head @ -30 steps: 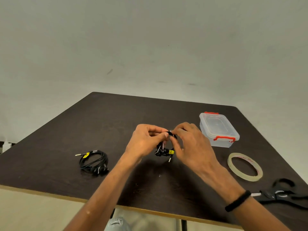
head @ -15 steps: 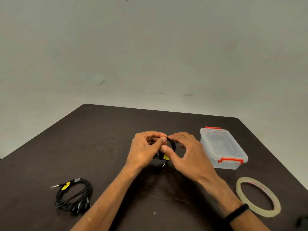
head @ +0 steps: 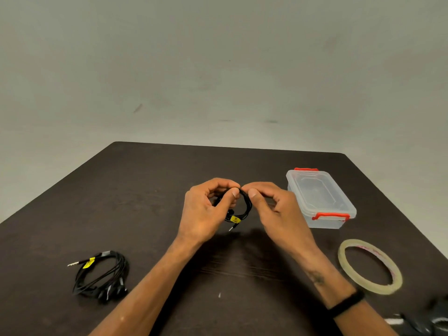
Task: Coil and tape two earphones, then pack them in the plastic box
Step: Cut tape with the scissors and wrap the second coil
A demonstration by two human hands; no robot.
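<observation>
Pinching one coil [head: 243,206] mid-frame, both hands [head: 206,209] [head: 278,209] grip it; second earphone [head: 101,275] lower left, box [head: 320,197] shut, nothing packed.

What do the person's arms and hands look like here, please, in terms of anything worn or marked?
Both forearms are bare, with no sleeves or gloves in view. The left hand wears nothing visible. The right hand has a black band around its wrist, and a small dark mark, perhaps a tattoo, shows on that forearm.
</observation>
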